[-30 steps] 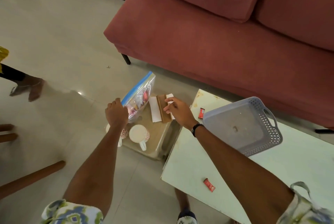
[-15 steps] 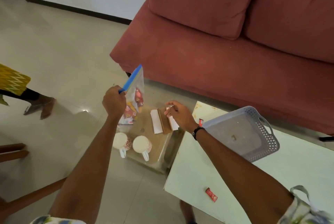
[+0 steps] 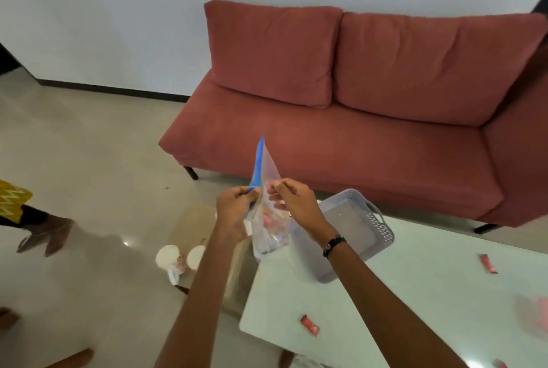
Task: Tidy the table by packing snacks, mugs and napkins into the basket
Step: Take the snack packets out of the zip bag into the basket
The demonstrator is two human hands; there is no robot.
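A clear zip bag point(image 3: 268, 213) with a blue strip at its mouth and several snack packets inside hangs in the air left of the basket. My left hand point(image 3: 237, 204) pinches the blue strip. My right hand point(image 3: 293, 201) pinches the clear side of the same bag. The grey plastic basket point(image 3: 379, 228) stands tilted at the far left corner of the white table point(image 3: 385, 308), with nothing visible inside. Two white mugs point(image 3: 181, 258) sit on a low tray by the floor, partly behind my left arm. Small red snack packets point(image 3: 310, 325) lie on the table, one further right point(image 3: 488, 263).
A red sofa point(image 3: 355, 130) fills the space behind the table. Another person's foot and yellow clothing point(image 3: 44, 234) are at the left on the tiled floor. A blurred pink thing point(image 3: 533, 314) lies at the table's right edge.
My left hand lifted the snack bag up and toward the table. My right hand left the napkins on the tray and took hold of the bag. The camera tilted up.
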